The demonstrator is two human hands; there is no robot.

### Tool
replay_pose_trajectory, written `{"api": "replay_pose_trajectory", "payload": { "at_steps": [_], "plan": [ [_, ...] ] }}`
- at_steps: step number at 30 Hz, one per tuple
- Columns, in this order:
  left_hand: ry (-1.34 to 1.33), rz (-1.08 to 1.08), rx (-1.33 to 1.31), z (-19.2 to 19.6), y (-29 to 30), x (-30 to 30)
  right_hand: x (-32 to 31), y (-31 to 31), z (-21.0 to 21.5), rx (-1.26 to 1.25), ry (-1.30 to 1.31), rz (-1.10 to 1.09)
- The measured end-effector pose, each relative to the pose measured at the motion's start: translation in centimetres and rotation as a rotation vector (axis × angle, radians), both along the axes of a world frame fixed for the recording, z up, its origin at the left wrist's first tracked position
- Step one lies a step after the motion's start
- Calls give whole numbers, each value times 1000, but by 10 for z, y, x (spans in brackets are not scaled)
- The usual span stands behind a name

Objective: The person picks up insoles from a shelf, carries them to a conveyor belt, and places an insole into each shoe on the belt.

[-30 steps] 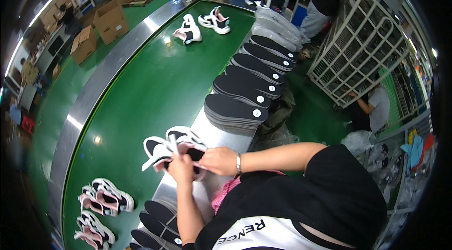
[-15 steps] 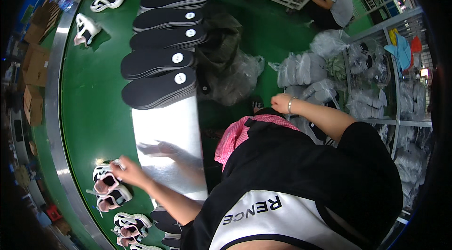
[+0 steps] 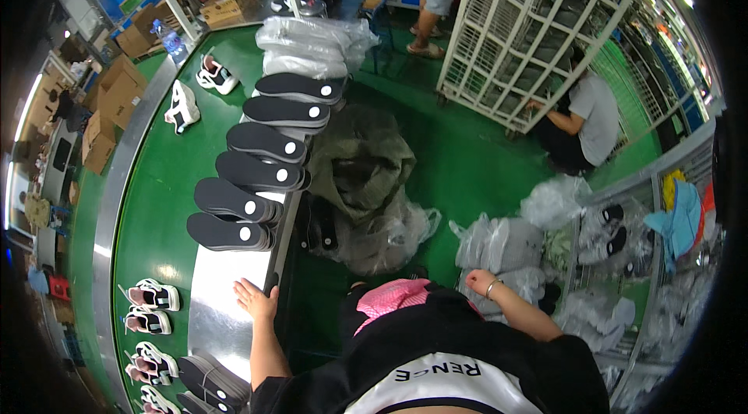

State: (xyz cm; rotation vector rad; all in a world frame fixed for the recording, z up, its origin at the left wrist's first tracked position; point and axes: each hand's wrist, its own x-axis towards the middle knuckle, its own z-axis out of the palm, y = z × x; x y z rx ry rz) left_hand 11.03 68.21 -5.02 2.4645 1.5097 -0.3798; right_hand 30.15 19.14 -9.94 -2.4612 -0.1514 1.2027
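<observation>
Six insole stacks (image 3: pixel 249 168) in a row on the metal ledge (image 3: pixel 226 280), beyond the left hand (image 3: pixel 256 299) with fingers spread wide; shoes (image 3: pixel 158 295) further left on green belt (image 3: pixel 152 215); right hand (image 3: pixel 481 282) near plastic bags (image 3: pixel 499 246), loosely curled, impossible to tell whether gripping.

Beyond the fingers of the left hand (image 3: pixel 257 301), insoles (image 3: pixel 226 231) are showing plain black tops, round white stickers and dark grey edges, while a metal ledge (image 3: pixel 220 280) around that hand is gleaming silver and, to its left, shoes (image 3: pixel 152 295) are mixing white, black and pale pink against a deep green surface (image 3: pixel 156 235). Between that hand and the right hand (image 3: pixel 481 281), a cloth (image 3: pixel 393 297) is displaying bright pink with a fine pale pattern. Past the right hand, plastic bags (image 3: pixel 506 246) are looking clear and greyish, and farther out a rag (image 3: pixel 676 219) is standing out light blue.
</observation>
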Motion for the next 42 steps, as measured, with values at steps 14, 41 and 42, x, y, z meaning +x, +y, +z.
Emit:
{"api": "replay_pose_trajectory", "payload": {
  "at_steps": [14, 41, 42],
  "plan": [
    [278, 259, -16, 8, -13, 43, 138, -3, 58, 376, -77, -79],
    [-978, 711, -641, -22, -135, 469, 777, 322, 149, 710, -763, 679],
    [-965, 732, -585, 2, -127, 494, 804, 343, 145, 709, -809, 731]
  ]
}}
